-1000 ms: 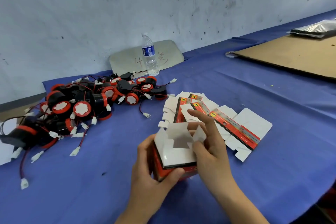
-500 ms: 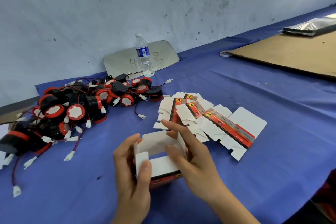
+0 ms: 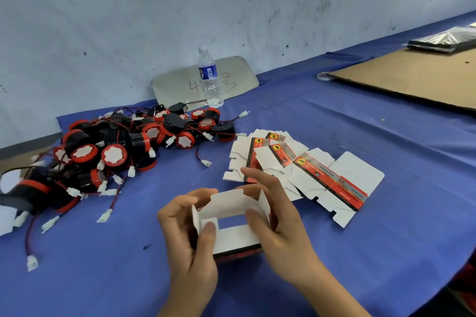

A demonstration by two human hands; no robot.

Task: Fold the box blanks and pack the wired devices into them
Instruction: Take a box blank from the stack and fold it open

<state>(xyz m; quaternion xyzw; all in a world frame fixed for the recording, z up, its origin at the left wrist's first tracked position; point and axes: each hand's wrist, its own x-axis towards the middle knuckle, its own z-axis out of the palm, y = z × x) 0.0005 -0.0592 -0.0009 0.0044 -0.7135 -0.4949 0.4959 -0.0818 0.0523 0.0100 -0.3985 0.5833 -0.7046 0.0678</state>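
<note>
Head view | half-folded box (image 3: 233, 235) between hands | left hand (image 3: 189, 237), right hand (image 3: 277, 224) both grip it

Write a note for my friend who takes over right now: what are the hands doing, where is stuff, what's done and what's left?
Left hand and right hand both grip the half-folded box, end flaps open, nothing inside.
Flat box blanks lie fanned just beyond it on the blue table.
Wired devices are heaped at far left.
Done: box shaped.
Left: close flaps, put in a device, fold and fill the rest.
</note>
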